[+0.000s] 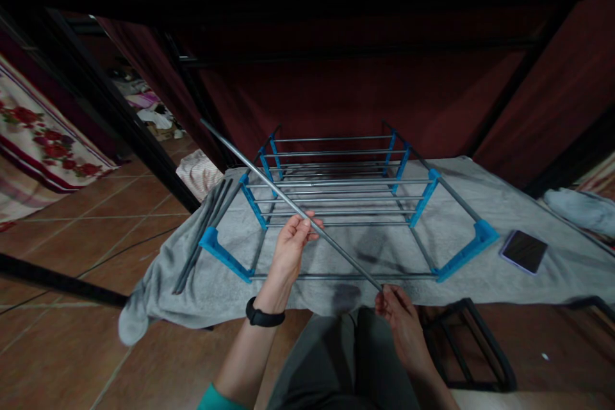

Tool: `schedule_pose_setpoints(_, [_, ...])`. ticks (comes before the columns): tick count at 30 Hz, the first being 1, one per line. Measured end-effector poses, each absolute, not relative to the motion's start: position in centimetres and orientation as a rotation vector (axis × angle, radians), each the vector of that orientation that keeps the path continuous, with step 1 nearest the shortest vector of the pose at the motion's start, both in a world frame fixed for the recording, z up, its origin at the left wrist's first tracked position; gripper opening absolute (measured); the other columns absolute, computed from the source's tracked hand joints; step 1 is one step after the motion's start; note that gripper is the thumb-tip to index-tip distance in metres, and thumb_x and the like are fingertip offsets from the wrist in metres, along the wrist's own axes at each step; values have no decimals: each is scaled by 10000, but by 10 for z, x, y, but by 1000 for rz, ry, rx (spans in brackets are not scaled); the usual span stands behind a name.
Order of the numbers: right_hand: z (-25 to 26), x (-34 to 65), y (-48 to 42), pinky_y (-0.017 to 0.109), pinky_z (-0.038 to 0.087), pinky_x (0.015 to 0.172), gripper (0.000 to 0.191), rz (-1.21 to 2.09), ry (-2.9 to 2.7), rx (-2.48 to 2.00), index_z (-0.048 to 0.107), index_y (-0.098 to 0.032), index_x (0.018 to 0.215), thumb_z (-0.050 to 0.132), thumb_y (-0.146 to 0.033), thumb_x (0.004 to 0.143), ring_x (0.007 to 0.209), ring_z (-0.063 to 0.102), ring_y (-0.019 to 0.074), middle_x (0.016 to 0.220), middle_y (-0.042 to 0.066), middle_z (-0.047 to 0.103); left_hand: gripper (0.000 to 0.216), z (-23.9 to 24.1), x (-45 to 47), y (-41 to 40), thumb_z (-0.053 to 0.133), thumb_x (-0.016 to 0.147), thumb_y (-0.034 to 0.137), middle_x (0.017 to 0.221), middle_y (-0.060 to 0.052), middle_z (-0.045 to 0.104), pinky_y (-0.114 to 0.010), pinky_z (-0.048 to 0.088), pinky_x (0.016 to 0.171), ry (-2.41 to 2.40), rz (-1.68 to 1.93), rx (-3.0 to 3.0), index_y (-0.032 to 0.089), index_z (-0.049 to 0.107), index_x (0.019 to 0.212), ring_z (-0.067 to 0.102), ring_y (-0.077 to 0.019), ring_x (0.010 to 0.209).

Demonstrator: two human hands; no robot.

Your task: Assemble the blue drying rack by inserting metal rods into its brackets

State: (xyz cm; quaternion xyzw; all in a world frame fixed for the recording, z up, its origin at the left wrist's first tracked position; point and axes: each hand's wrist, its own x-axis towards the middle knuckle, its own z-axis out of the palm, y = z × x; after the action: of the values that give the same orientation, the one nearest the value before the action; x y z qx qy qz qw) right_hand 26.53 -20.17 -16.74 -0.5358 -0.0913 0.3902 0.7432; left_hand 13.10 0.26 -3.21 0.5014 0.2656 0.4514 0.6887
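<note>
A long grey metal tube (pixel 259 172) slants across the view, its far end up at the left. My left hand (pixel 294 237) pinches it near the middle, thumb and fingers closed around it. At its lower right end, my right hand (pixel 396 311) grips the tip between thumb and fingers. Behind both hands a rack of grey tubes and blue plastic brackets (pixel 467 250) lies on a grey blanket (pixel 336 256). At the rack's front, a tube (pixel 321 277) joins the left and right blue brackets. Several loose dark tubes (pixel 199 243) rest on the blanket at the left.
A phone (pixel 523 251) lies on the blanket at the right. A black metal frame (pixel 468 346) stands below the blanket's front edge. Dark posts (pixel 120 109) rise at the left, and a dark red curtain (pixel 336 96) hangs behind. Brown floor tiles (pixel 96 237) show at the left.
</note>
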Motion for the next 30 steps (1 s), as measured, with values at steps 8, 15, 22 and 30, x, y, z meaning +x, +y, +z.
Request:
schedule_pose_setpoints(8, [-169, 269, -200, 247, 444, 600, 311, 916, -142, -1086, 614, -219, 764, 752, -498, 743, 643, 541, 125, 696, -7, 609, 358, -35, 135, 3, 752, 755, 388, 903, -68, 728, -251, 503, 711, 607, 991, 1121, 162, 652, 1014, 670, -153, 824])
schedule_pose_setpoints(15, [-167, 266, -194, 245, 450, 593, 304, 990, -84, -1033, 602, -234, 777, 757, -493, 739, 624, 547, 123, 695, -17, 614, 379, -47, 144, -9, 702, 800, 380, 885, -62, 723, -274, 476, 768, 602, 952, 1192, 164, 611, 1099, 659, -161, 854])
schedule_pose_setpoints(22, [-172, 250, -187, 328, 495, 747, 363, 1005, -159, -1101, 639, -233, 851, 731, -563, 731, 776, 632, 186, 825, 28, 675, 315, -61, 159, -38, 614, 857, 355, 819, -13, 660, -319, 464, 804, 573, 859, 1303, 206, 526, 1120, 639, -169, 834])
schedule_pose_setpoints(30, [-140, 273, -182, 405, 481, 889, 347, 791, -327, -1307, 692, -242, 890, 735, -535, 709, 928, 641, 237, 942, 55, 715, 291, -54, 141, -23, 459, 928, 292, 764, 18, 543, -290, 429, 771, 515, 712, 1912, 215, 530, 1200, 538, -151, 760])
